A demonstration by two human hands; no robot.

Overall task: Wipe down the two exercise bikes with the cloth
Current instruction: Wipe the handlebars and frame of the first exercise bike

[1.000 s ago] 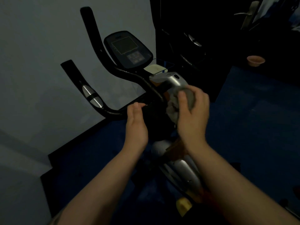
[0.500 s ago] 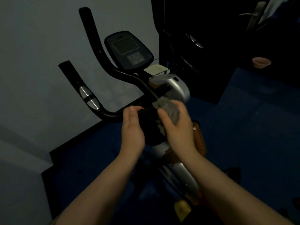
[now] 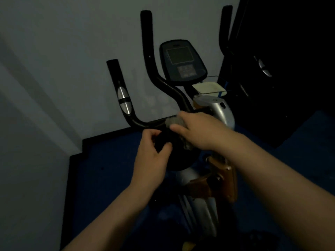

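An exercise bike [image 3: 215, 113] with black handlebars [image 3: 125, 98], a dark console [image 3: 182, 60] and a silver body stands against the wall in dim light. My right hand [image 3: 197, 129] presses a grey cloth [image 3: 175, 122] onto the low crossbar of the handlebars. My left hand [image 3: 154, 153] grips the black part just below that bar, fingers curled around it. A second bike [image 3: 262, 66] shows only as dark handlebars and a silver grip at the right.
A pale wall [image 3: 63, 69] runs close behind and to the left. Blue carpet [image 3: 108, 178] covers the floor. A dark cabinet or door [image 3: 290, 69] fills the right side. A small whitish tray [image 3: 208, 87] sits under the console.
My right hand has carried the cloth from the silver housing down and left onto the handlebar crossbar. The left hand closed around the black part. The view has tilted up.
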